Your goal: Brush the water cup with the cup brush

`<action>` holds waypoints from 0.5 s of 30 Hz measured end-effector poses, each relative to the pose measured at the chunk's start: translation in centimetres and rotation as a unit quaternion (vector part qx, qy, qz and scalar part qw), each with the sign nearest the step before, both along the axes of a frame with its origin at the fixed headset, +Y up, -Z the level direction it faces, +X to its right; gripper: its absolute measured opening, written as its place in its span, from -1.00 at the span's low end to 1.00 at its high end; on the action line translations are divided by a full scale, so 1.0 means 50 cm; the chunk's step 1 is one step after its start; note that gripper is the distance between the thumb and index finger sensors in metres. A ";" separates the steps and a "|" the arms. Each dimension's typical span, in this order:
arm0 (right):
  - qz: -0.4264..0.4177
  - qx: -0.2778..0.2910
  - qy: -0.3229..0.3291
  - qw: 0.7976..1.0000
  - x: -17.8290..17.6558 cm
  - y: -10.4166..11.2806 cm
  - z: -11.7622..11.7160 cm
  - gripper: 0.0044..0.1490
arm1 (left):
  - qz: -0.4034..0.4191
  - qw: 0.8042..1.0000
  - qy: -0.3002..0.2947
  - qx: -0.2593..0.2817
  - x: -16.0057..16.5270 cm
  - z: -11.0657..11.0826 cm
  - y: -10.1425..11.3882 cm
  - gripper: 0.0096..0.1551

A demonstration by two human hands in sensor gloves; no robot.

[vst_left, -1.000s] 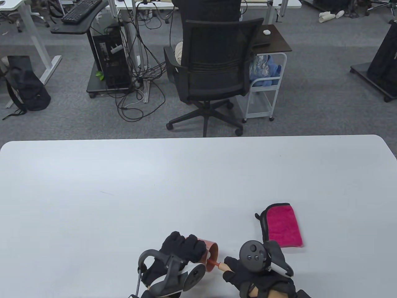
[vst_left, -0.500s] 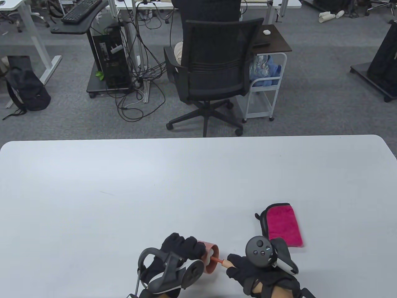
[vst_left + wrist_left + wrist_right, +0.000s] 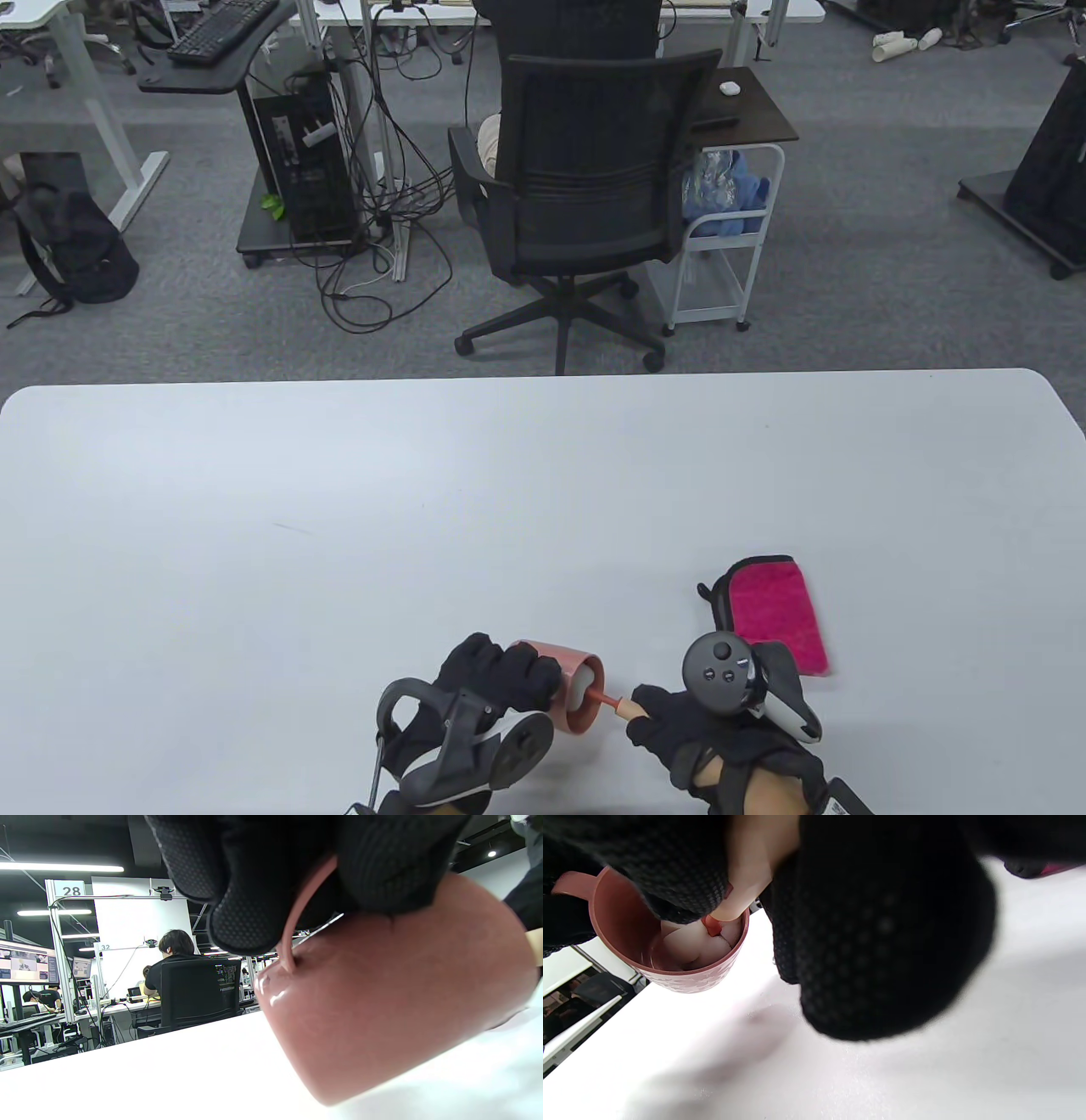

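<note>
Your left hand (image 3: 488,683) grips the pink water cup (image 3: 570,689) near the middle of the table's near edge, fingers curled over its body and through the handle (image 3: 302,910), as the left wrist view shows. The cup lies tipped on its side, mouth turned toward the table's right edge, its lower wall close to the white table (image 3: 526,509); you cannot tell from these views whether it touches.

Your right hand (image 3: 687,734) holds the cup brush (image 3: 607,703) just beside the cup's mouth. That grip is closed round the pale wooden handle (image 3: 753,866), with the fingers (image 3: 882,942) wrapped over it. The brush's red neck runs from the handle into the cup, and the pale sponge head (image 3: 693,944) sits inside, deep against the inner wall near the bottom. The two hands are near each other but apart, joined only through brush and cup.

A magenta cloth (image 3: 776,615) with a dark border lies flat on the table, just beyond your right hand and toward the right edge, apart from the cup.
</note>
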State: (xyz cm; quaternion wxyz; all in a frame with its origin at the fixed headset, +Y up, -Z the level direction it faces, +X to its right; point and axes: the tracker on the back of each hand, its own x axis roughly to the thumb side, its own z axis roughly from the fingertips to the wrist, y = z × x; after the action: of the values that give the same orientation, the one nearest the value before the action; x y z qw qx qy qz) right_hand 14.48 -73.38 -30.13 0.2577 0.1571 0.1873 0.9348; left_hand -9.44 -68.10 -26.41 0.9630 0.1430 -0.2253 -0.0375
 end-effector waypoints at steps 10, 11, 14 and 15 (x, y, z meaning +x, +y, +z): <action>-0.005 -0.042 0.020 0.999 -0.013 -0.017 0.001 -0.23 | -0.008 1.000 0.001 0.011 0.002 0.003 0.000 -0.56; -0.009 -0.049 0.021 0.999 -0.013 -0.019 0.001 -0.23 | -0.010 1.000 0.000 0.010 0.003 0.003 -0.001 -0.56; -0.015 -0.059 0.027 0.998 -0.015 -0.021 0.003 -0.22 | -0.013 1.000 0.000 0.011 0.005 0.004 -0.001 -0.56; -0.015 -0.060 0.028 0.998 -0.015 -0.021 0.004 -0.22 | -0.013 1.000 0.000 0.011 0.006 0.005 -0.001 -0.56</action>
State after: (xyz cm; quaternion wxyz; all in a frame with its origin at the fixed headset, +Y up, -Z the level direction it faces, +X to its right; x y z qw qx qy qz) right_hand 13.72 -74.44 -29.93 0.2752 0.1701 0.2481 0.9131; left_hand -9.15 -68.18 -26.17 0.9606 0.1509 -0.2271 -0.0530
